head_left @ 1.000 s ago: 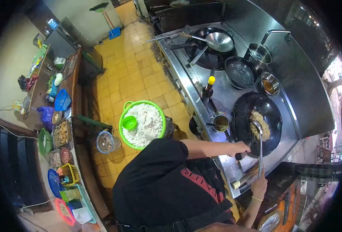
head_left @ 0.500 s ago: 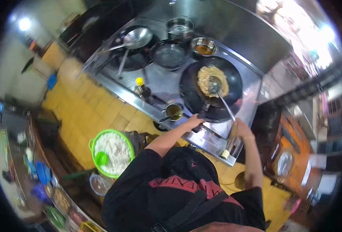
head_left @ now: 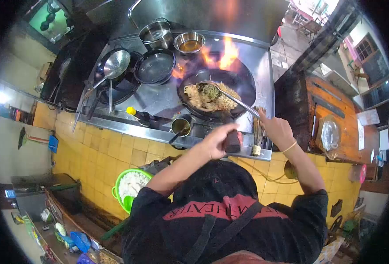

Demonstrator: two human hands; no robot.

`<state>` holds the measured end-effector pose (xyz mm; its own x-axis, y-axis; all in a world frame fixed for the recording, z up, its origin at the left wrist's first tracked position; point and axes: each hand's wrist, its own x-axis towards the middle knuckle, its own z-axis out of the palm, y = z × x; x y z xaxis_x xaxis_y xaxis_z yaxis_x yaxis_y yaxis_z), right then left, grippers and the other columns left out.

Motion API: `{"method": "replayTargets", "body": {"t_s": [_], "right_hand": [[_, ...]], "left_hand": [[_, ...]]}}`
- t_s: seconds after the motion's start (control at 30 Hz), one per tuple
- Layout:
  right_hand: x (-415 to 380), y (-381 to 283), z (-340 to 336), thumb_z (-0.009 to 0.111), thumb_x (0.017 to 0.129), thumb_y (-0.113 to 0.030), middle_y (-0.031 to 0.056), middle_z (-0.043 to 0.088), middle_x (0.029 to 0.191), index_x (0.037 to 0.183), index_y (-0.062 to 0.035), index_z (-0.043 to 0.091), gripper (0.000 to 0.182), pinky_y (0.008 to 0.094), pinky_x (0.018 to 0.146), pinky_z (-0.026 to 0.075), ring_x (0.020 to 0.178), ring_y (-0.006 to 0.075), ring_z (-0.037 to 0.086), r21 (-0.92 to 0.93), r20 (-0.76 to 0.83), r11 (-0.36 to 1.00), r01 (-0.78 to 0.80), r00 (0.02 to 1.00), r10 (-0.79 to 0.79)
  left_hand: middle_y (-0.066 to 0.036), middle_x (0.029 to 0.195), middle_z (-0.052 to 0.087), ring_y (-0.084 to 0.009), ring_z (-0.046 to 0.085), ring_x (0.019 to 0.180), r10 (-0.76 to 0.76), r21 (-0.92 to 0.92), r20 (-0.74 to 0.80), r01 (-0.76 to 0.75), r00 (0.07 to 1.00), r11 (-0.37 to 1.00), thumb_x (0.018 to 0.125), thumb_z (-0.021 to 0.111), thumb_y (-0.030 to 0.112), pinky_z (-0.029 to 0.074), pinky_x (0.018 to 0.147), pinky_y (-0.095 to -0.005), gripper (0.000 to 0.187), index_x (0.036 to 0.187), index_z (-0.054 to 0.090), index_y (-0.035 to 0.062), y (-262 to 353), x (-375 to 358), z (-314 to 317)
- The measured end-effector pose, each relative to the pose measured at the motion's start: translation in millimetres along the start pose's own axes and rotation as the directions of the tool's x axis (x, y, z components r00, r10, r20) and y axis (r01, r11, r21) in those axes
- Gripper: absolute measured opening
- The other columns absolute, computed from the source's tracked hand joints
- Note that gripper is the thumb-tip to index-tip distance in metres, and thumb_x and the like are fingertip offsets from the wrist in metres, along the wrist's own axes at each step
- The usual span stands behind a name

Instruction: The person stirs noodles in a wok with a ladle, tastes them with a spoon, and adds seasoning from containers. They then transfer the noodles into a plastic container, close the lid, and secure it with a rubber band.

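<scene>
My left hand [head_left: 221,141] is wrapped round the handle [head_left: 233,141] of a large black wok [head_left: 245,81]. In the wok lies a heap of tan, grainy food [head_left: 223,99] that looks like fried rice. My right hand [head_left: 279,132] is closed on the long metal handle of a ladle [head_left: 240,103]. The ladle's bowl rests in the food, toward the left part of the heap. Flames [head_left: 227,55] rise above the wok's far rim.
Left of the wok stand a black pan [head_left: 155,66], a metal pot [head_left: 156,35], a bowl of brown liquid [head_left: 189,44] and a strainer [head_left: 116,64]. A yellow-capped bottle [head_left: 137,114], a mug [head_left: 181,126] and a bamboo brush [head_left: 258,132] line the front edge. A green basket [head_left: 115,191] holds white rice.
Flames have flared up behind the wok. The food has spread across the wok, and the ladle's bowl has shifted within it. My head view has turned.
</scene>
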<state>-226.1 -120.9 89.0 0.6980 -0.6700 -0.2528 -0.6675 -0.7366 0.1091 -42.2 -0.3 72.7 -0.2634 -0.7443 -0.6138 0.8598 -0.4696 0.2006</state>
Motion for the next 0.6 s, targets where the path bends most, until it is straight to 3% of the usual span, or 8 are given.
{"method": "replayTargets", "body": {"t_s": [0.03,0.1,0.2,0.23,0.3,0.37,0.57,0.6], "right_hand": [[-8,-2,0,0.051,0.086,-0.024,0.0132,0.061,0.066,0.126,-0.0132,0.045,0.042,0.0404,0.054,0.05,0.061,0.0303,0.062,0.015,0.01,1.0,-0.005,1.0,0.005],[-23,-4,0,0.053,0.085,-0.023,0.0123,0.061,0.065,0.127,-0.0164,0.045,0.043,0.0387,0.052,0.05,0.059,0.0294,0.062,0.052,-0.079,0.996,0.074,0.994,-0.07],[-31,-12,3,0.049,0.086,-0.016,0.0134,0.061,0.067,0.129,-0.018,0.044,0.043,0.0385,0.053,0.051,0.06,0.0298,0.063,0.07,-0.063,0.997,0.007,0.998,-0.002],[-30,-14,9,0.048,0.086,-0.014,0.0135,0.062,0.067,0.13,-0.0179,0.043,0.043,0.0386,0.053,0.051,0.061,0.03,0.063,0.073,-0.057,0.997,-0.027,0.998,0.032],[-32,-24,27,0.045,0.087,-0.01,0.0145,0.062,0.07,0.129,-0.0181,0.044,0.044,0.0392,0.053,0.052,0.062,0.0305,0.064,0.118,-0.164,0.992,-0.044,0.984,0.063],[-26,-31,34,0.043,0.086,-0.009,0.0157,0.062,0.073,0.129,-0.0183,0.044,0.044,0.04,0.053,0.052,0.063,0.0308,0.064,0.184,-0.101,0.979,-0.087,0.989,0.107],[-13,-32,51,0.043,0.085,-0.011,0.0221,0.06,0.077,0.132,-0.0177,0.041,0.047,0.0438,0.058,0.051,0.066,0.0356,0.062,0.316,0.013,0.937,-0.15,0.988,0.154],[-6,-24,60,0.042,0.086,-0.011,0.0233,0.059,0.079,0.132,-0.0186,0.041,0.047,0.0438,0.059,0.051,0.068,0.0356,0.062,0.295,-0.055,0.942,-0.161,0.981,0.185]], "left_hand": [[-0.005,0.066,0.049,-0.0152,0.051,0.058,-0.081,-0.128,0.018,0.083,0.997,0.988,0.085,0.06,0.014,0.048,0.056,-0.0297,0.017,0.08,0.048,0.0026,10,15,-18],[-0.004,0.065,0.05,-0.0146,0.05,0.057,0.086,0.07,0.025,-0.088,0.996,0.994,0.085,0.059,0.015,0.047,0.054,-0.0283,0.015,0.08,0.049,0.0046,25,49,-74],[-0.004,0.062,0.053,-0.0155,0.054,0.052,0.16,0.174,-0.264,-0.116,0.951,0.978,0.086,0.056,0.019,0.048,0.048,-0.0313,0.016,0.08,0.053,0.0046,-11,41,-81],[-0.005,0.063,0.053,-0.0166,0.054,0.052,0.279,0.31,-0.251,-0.196,0.927,0.93,0.085,0.057,0.018,0.049,0.049,-0.0318,0.015,0.079,0.053,0.0043,-34,31,-70],[-0.008,0.062,0.055,-0.0194,0.055,0.052,-0.003,0.25,-0.116,0.032,0.993,0.968,0.085,0.055,0.016,0.049,0.05,-0.0336,0.015,0.078,0.053,0.0037,-57,-5,-52],[-0.008,0.06,0.055,-0.0192,0.055,0.051,-0.035,0.312,-0.124,0.073,0.992,0.947,0.086,0.055,0.018,0.048,0.05,-0.0325,0.019,0.074,0.053,0.0037,-46,-23,-28],[-0.006,0.061,0.053,-0.0149,0.052,0.051,0.335,0.525,-0.064,-0.253,0.94,0.812,0.087,0.055,0.02,0.046,0.05,-0.0293,0.021,0.074,0.051,0.0046,5,56,-99],[-0.007,0.061,0.053,-0.0157,0.052,0.052,0.245,0.379,-0.108,-0.188,0.964,0.906,0.086,0.055,0.02,0.047,0.051,-0.0305,0.021,0.074,0.051,0.0038,-12,47,-92]]}}
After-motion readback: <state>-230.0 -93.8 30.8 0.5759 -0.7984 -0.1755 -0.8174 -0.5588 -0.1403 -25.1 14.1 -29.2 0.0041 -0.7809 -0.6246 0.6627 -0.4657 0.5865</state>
